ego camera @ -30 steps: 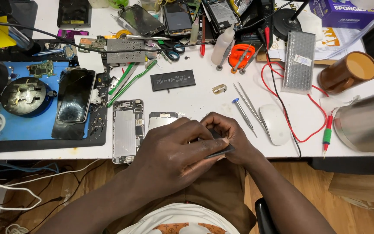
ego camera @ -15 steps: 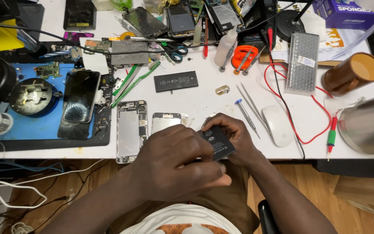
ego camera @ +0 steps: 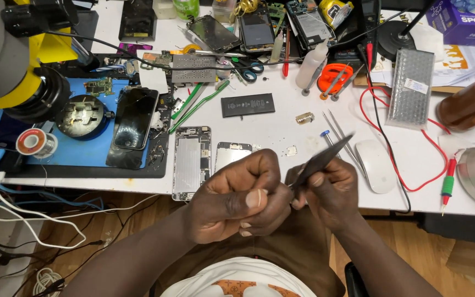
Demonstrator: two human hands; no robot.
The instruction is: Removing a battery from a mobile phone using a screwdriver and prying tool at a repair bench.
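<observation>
My right hand grips a thin flat black battery, tilted edge-on so it looks like a dark blade rising toward the table. My left hand is closed in a fist against it, fingertips pinching at the battery's lower end, where both hands meet. They hover just off the white table's front edge. Right behind my left hand lie an open silver phone chassis and a smaller metal plate. A second black battery lies flat farther back.
A blue work mat at left carries a black phone, a round holder and a solder spool. Tweezers, a white mouse, red and black wires, a brown cup, orange tool, scissors and several opened phones crowd the back.
The battery, held flat and low between both hands before, is now tipped up on edge in my right hand. My left hand has closed into a fist at its lower end.
</observation>
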